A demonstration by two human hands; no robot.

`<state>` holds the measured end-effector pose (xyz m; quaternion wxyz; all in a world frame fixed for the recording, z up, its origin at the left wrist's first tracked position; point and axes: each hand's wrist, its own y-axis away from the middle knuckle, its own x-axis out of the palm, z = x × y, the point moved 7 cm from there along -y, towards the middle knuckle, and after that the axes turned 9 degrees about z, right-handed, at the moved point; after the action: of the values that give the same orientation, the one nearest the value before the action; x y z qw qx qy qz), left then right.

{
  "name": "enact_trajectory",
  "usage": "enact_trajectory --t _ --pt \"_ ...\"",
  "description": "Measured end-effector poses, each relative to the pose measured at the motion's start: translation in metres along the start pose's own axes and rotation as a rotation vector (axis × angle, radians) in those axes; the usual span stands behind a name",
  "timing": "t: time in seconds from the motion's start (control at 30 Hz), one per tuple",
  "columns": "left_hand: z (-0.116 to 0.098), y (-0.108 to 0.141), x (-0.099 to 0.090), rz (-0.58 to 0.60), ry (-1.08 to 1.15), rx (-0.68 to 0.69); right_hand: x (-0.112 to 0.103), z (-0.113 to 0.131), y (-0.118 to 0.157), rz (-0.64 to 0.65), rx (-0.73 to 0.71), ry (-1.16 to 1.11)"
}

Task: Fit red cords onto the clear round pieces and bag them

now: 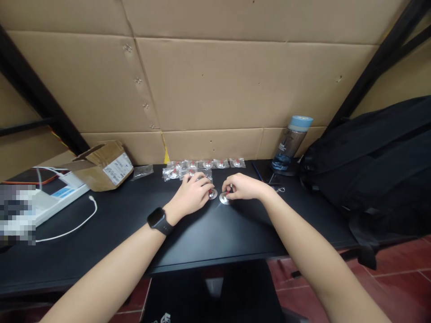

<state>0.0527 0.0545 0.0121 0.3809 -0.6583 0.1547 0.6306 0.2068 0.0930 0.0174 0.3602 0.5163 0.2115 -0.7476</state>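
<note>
A smooth black table [218, 237] ran across the scene against a wall of tan cardboard [208, 85], framed by dark metal posts, with reddish tiles [400, 269] on the floor. Near its middle lay two shiny, round metal discs with red centres. The left hand [194, 190] curved over the left disc [213, 194], its fingers touching it; whether they were clamped on it could not be told. The right hand [235, 186] had thumb and fingers closed around the red centre of the right disc [225, 198], which sat just beside the other. On the far side, crinkly clear packets [208, 164] held similar discs. To the left stood an open brown box [104, 168] beside a white power strip [60, 199]; to the right, a see-through bottle [289, 146] with a blue lid, and a black fabric bag [373, 170].
</note>
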Motion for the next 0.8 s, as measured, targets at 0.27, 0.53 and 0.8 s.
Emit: enact_trajectory --t 0.27,0.53,0.8 --pt "0.002 0.000 0.000 0.000 -0.135 -0.014 0.005 -0.011 -0.002 0.011 0.045 -0.005" --pt "0.000 0.001 -0.004 -0.009 -0.077 -0.012 0.005 -0.008 0.000 -0.011 0.073 0.087" --pt "0.000 0.005 -0.026 -0.104 -0.028 -0.066 -0.029 0.013 0.009 -0.345 -0.066 0.040"
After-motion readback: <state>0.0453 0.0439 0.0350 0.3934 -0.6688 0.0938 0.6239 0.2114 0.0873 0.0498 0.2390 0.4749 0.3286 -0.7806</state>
